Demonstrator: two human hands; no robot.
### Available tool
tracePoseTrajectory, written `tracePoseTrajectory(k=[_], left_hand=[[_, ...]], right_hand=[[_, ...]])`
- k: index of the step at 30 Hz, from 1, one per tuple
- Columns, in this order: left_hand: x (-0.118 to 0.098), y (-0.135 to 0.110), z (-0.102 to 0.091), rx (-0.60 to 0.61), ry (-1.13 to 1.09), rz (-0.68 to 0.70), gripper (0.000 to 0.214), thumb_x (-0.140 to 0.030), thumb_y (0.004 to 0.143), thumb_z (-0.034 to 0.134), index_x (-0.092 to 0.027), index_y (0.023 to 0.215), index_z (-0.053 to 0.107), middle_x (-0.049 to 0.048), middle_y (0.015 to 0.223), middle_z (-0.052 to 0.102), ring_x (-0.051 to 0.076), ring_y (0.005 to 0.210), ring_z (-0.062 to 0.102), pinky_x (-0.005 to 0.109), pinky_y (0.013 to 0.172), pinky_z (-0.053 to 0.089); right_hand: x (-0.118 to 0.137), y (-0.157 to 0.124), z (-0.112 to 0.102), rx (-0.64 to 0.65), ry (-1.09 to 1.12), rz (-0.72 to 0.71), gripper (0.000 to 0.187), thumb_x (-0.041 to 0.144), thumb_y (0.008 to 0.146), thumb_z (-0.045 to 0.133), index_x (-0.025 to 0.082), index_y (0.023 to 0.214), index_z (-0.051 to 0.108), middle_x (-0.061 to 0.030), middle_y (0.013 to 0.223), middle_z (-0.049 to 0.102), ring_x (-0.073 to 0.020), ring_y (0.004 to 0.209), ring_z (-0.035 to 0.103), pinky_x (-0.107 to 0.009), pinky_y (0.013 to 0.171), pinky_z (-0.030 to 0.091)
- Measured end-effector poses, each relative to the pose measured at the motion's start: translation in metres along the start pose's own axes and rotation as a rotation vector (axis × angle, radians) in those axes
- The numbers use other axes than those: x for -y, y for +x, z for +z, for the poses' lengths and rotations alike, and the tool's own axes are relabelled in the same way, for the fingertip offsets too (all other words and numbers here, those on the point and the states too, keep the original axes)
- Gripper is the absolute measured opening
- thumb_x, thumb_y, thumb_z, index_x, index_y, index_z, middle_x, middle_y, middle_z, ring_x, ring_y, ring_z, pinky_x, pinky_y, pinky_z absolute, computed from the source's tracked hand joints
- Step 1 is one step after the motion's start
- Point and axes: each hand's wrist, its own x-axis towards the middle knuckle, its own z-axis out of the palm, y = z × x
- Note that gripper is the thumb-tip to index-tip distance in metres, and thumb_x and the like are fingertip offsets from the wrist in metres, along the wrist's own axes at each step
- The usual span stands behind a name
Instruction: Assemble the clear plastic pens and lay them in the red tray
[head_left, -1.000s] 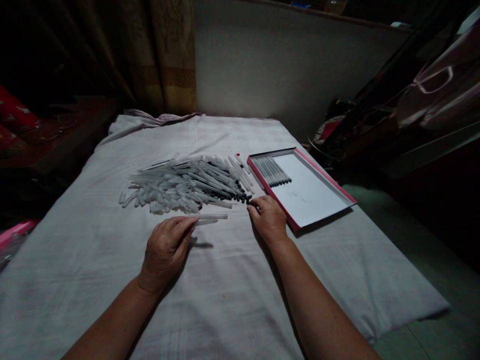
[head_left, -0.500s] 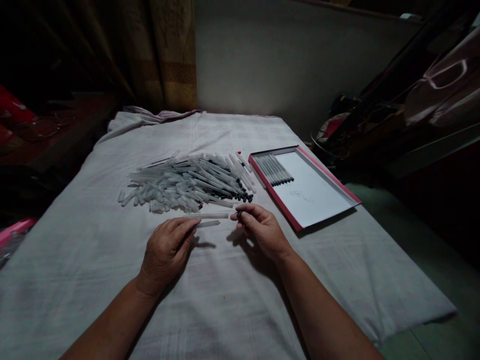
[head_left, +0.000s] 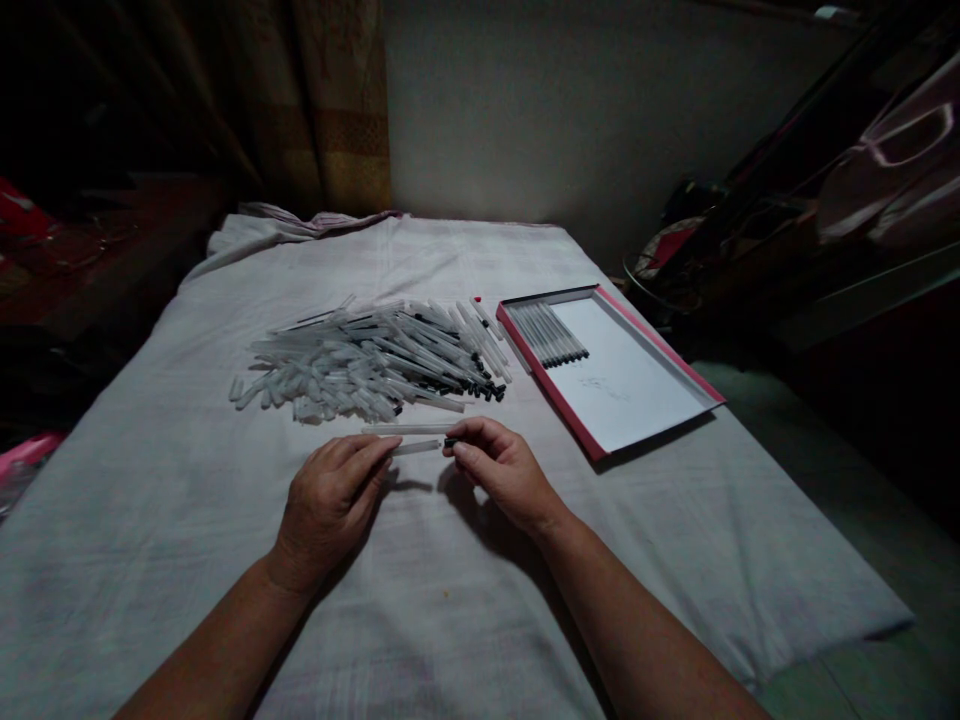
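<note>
My left hand (head_left: 330, 505) rests on the white cloth (head_left: 420, 580) with its fingers pinching the near end of a clear pen tube (head_left: 414, 447). My right hand (head_left: 504, 470) pinches a small black cap (head_left: 451, 441) right at the tube's other end. A second clear tube (head_left: 409, 430) lies just beyond them. Behind it spreads a heap of clear pens and loose parts (head_left: 367, 362).
A shallow red-edged box (head_left: 637, 395) at the right holds a row of finished pens (head_left: 547, 335) in its far corner. Curtains and a wall stand behind the bed; dark clutter lies off its right side.
My right hand left the edge of the heap beside the box, carrying a black cap leftward to the end of the tube in my left hand. The left hand stayed put.
</note>
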Motion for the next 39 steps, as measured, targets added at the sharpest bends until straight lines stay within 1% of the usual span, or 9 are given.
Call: tracePoseTrajectory(k=[6, 11, 15, 22, 24, 28, 31, 34, 39], left_hand=[[0.001, -0.001, 0.001, 0.024, 0.011, 0.002, 0.025, -0.024, 0.096, 0.056, -0.021, 0.119, 0.066, 0.0077, 0.1, 0.072, 0.021, 0.09, 0.068, 0.033, 0.08, 0.054], [0.0, 0.0, 0.0, 0.036, 0.019, 0.016, 0.023, -0.024, 0.096, 0.057, -0.021, 0.116, 0.066, 0.0073, 0.098, 0.072, 0.021, 0.088, 0.068, 0.033, 0.078, 0.054], [0.001, 0.0, 0.0, 0.039, 0.03, 0.028, 0.023, -0.026, 0.097, 0.055, -0.02, 0.116, 0.067, 0.0079, 0.097, 0.072, 0.021, 0.087, 0.068, 0.033, 0.076, 0.054], [0.002, -0.002, 0.002, 0.037, 0.02, 0.014, 0.024, -0.029, 0.098, 0.052, -0.022, 0.115, 0.069, 0.0076, 0.097, 0.073, 0.021, 0.086, 0.069, 0.034, 0.076, 0.054], [0.001, -0.002, 0.002, 0.039, 0.024, 0.023, 0.024, -0.028, 0.098, 0.053, -0.022, 0.115, 0.069, 0.0076, 0.097, 0.074, 0.021, 0.086, 0.069, 0.034, 0.076, 0.054], [0.001, -0.002, 0.002, 0.051, 0.024, 0.007, 0.023, -0.03, 0.097, 0.054, -0.023, 0.112, 0.07, 0.0068, 0.096, 0.074, 0.021, 0.086, 0.069, 0.034, 0.076, 0.053], [0.001, -0.003, 0.003, 0.068, 0.013, -0.021, 0.024, -0.031, 0.097, 0.053, -0.023, 0.113, 0.07, 0.0068, 0.097, 0.074, 0.021, 0.087, 0.069, 0.034, 0.078, 0.054], [0.002, -0.003, 0.004, 0.065, 0.011, -0.035, 0.025, -0.032, 0.097, 0.053, -0.023, 0.112, 0.071, 0.0073, 0.098, 0.074, 0.021, 0.087, 0.069, 0.034, 0.078, 0.054], [0.002, -0.003, 0.004, 0.057, 0.01, -0.021, 0.024, -0.032, 0.098, 0.052, -0.023, 0.112, 0.07, 0.0071, 0.096, 0.074, 0.021, 0.086, 0.069, 0.034, 0.077, 0.053]], right_hand=[[-0.007, -0.002, 0.002, 0.032, -0.136, -0.122, 0.018, 0.032, 0.075, 0.069, 0.021, 0.09, 0.066, 0.0001, 0.077, 0.068, -0.0123, 0.065, 0.059, -0.023, 0.06, 0.048], [-0.011, -0.005, -0.003, -0.023, -0.437, -0.36, 0.013, 0.027, 0.084, 0.061, 0.022, 0.093, 0.07, -0.0038, 0.088, 0.073, -0.0173, 0.082, 0.067, -0.029, 0.076, 0.054], [-0.01, -0.005, -0.007, -0.028, -0.597, -0.506, 0.015, 0.023, 0.087, 0.059, 0.023, 0.095, 0.072, -0.0054, 0.093, 0.076, -0.0188, 0.086, 0.07, -0.033, 0.083, 0.055], [-0.01, -0.005, -0.009, -0.023, -0.695, -0.526, 0.017, 0.026, 0.09, 0.058, 0.023, 0.096, 0.074, -0.0046, 0.089, 0.077, -0.0183, 0.079, 0.071, -0.029, 0.076, 0.056], [-0.01, -0.005, -0.009, -0.017, -0.749, -0.516, 0.018, 0.028, 0.092, 0.057, 0.023, 0.09, 0.073, -0.0037, 0.081, 0.075, -0.0168, 0.073, 0.07, -0.027, 0.071, 0.054], [-0.01, -0.005, -0.01, 0.01, -0.847, -0.47, 0.03, 0.034, 0.097, 0.05, 0.022, 0.076, 0.068, -0.0019, 0.067, 0.07, -0.0145, 0.063, 0.065, -0.024, 0.063, 0.048], [-0.01, -0.006, -0.009, 0.03, -0.831, -0.438, 0.021, 0.034, 0.096, 0.052, 0.022, 0.088, 0.067, -0.0011, 0.072, 0.071, -0.0143, 0.064, 0.066, -0.024, 0.064, 0.049], [-0.01, -0.006, -0.008, 0.021, -0.818, -0.475, 0.016, 0.029, 0.09, 0.058, 0.021, 0.101, 0.066, -0.0017, 0.078, 0.072, -0.0148, 0.066, 0.065, -0.025, 0.066, 0.05], [-0.01, -0.005, -0.008, 0.029, -0.853, -0.49, 0.016, 0.028, 0.092, 0.053, 0.021, 0.087, 0.066, -0.0022, 0.075, 0.07, -0.0157, 0.068, 0.065, -0.026, 0.067, 0.05]])
